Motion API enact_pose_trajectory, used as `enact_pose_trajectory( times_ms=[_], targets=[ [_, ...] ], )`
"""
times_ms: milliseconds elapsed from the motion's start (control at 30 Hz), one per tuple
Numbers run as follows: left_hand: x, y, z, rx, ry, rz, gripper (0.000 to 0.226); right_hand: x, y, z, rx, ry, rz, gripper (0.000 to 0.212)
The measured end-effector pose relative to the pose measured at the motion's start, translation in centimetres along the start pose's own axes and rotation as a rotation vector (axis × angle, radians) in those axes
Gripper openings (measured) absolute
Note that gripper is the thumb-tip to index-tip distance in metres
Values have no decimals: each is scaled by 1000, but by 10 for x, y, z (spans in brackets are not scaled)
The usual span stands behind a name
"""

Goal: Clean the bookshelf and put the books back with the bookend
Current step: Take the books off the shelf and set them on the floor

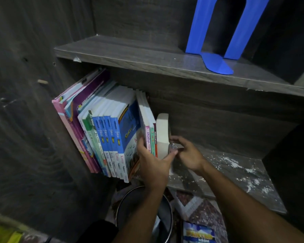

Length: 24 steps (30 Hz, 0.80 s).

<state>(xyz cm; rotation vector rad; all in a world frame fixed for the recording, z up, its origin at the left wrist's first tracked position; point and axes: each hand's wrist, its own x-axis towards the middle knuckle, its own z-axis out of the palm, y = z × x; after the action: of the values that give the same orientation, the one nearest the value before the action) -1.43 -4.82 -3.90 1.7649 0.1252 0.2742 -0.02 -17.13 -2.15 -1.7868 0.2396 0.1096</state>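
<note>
A row of books point(104, 137) leans left on the lower shelf point(235, 174) of a dark wooden bookshelf. At the row's right end stand three thin books point(150, 137), with a white bookend point(162, 132) upright against them. My left hand point(153, 165) grips the thin books, fingers tucked behind them next to a blue book point(130, 130), thumb reaching to the white bookend's foot. My right hand point(188, 155) holds the white bookend low on its right side with curled fingers. A blue bookend point(216, 41) stands alone on the upper shelf point(130, 55).
White dust and crumbs point(242, 165) cover the right part of the lower shelf. Below the shelf are a round dark bin point(144, 213), a patterned mat point(200, 206) and a book lying flat point(198, 233). A wooden peg point(42, 81) sticks out of the left panel.
</note>
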Motion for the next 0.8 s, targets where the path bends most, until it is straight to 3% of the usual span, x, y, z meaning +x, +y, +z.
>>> enact_pose_trajectory(
  times_ms=[133, 200, 300, 533, 700, 800],
  targets=[
    [2, 2, 9, -28, 125, -61, 98, 16, 20, -4, -2, 1, 37, 40],
    [2, 3, 10, -57, 143, -88, 93, 22, 29, -5, 46, -27, 90, 54],
    [2, 3, 10, -109, 123, -105, 89, 27, 35, -7, 125, -82, 118, 77],
    [5, -9, 1, -155, 73, -82, 96, 36, 37, -16, 259, -189, 66, 89],
    [0, -11, -5, -152, -20, -52, 100, 44, 18, -31, 49, -310, 49, 99],
    [-1, -15, -7, -153, -46, -51, 101, 51, 2, -40, -161, -353, 71, 94]
  ],
)
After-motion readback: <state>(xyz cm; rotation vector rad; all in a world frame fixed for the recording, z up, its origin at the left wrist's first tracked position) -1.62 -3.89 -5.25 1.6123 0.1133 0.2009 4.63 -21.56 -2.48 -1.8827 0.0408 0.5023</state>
